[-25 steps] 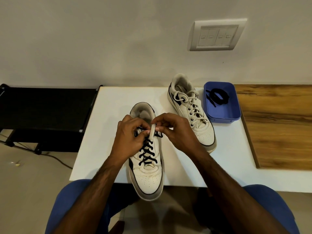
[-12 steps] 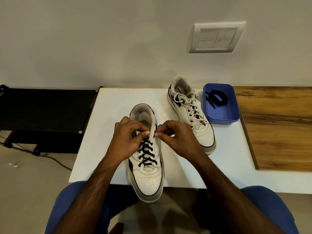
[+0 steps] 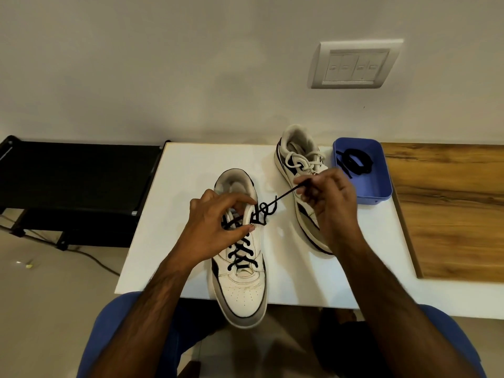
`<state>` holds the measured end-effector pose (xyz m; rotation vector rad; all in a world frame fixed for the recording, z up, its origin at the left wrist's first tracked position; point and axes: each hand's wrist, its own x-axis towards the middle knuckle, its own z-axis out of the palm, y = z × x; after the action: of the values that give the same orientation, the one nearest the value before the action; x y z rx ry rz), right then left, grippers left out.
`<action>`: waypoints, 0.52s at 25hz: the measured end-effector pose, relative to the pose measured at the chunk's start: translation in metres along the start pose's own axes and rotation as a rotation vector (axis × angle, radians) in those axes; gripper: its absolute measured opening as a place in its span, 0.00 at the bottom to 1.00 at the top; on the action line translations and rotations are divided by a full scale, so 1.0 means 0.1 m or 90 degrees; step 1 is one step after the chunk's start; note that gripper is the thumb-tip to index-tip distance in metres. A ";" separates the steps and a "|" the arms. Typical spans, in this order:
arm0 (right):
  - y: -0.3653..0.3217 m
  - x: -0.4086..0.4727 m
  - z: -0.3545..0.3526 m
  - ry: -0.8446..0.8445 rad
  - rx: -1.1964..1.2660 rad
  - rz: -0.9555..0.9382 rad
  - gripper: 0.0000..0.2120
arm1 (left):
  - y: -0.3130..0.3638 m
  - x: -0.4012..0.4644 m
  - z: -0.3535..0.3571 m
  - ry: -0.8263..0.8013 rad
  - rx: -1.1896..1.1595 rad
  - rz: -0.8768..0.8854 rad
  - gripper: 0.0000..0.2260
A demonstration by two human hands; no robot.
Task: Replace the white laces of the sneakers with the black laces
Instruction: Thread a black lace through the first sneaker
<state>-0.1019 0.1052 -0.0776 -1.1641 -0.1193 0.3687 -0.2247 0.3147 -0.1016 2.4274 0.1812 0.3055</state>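
**Inspector A:** Surface and room, nearest first.

**Inspector B:** The landmark is the near sneaker (image 3: 240, 257). It lies on a white tabletop (image 3: 169, 214), with its toe overhanging the near edge above blue-clad knees (image 3: 117, 323). Left of it, beyond the table edge, is a black mesh bench (image 3: 76, 173) with a cable running along a pale floor. To its right the top changes to wood-grain board (image 3: 447, 208). Behind it rises a plain wall with a white switch plate (image 3: 354, 65).

**Inspector A:** Hands and the lace?

**Inspector B:** The left hand (image 3: 218, 222) rests on the near sneaker's upper eyelets, thumb and fingers curled round the tongue and eyestay. The right hand (image 3: 327, 197), up and right of the shoe, pinches the free end of the black lace (image 3: 242, 252), drawn taut from the top right eyelet. A loose tangle lies just beside that eyelet. Below the left hand, the lace crosses in rows down the throat.

**Inspector A:** Beyond that?

**Inspector B:** The far sneaker (image 3: 300, 165) lies behind and right of the landmark, partly under the right hand, carrying white laces (image 3: 302, 166). Further right is a blue plastic tray (image 3: 381, 186), rounded at the corners, holding a coiled spare black lace (image 3: 354, 162).

**Inspector A:** Materials?

**Inspector B:** Smooth off-white leather, perforated toe, dark trim, grey rubber sole.
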 end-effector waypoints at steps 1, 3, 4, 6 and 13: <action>-0.06 0.03 -0.05 0.052 0.101 0.026 0.04 | 0.00 0.00 0.00 0.002 0.000 0.001 0.21; -0.05 0.06 -0.06 0.088 0.098 0.061 0.04 | 0.02 0.01 -0.01 0.007 -0.006 -0.004 0.22; -0.01 0.06 -0.04 0.058 0.004 0.060 0.04 | 0.03 0.01 -0.02 0.006 -0.016 -0.012 0.22; 0.08 0.00 0.04 -0.088 -0.251 0.019 0.07 | 0.04 0.00 -0.05 -0.008 -0.040 -0.025 0.23; 0.21 -0.07 0.20 -0.339 -0.762 -0.162 0.05 | 0.05 -0.01 -0.05 -0.019 -0.022 -0.017 0.26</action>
<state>-0.1187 0.1281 -0.0883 -2.1643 -1.0545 0.3710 -0.2266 0.3140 -0.0953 2.3928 0.1929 0.2584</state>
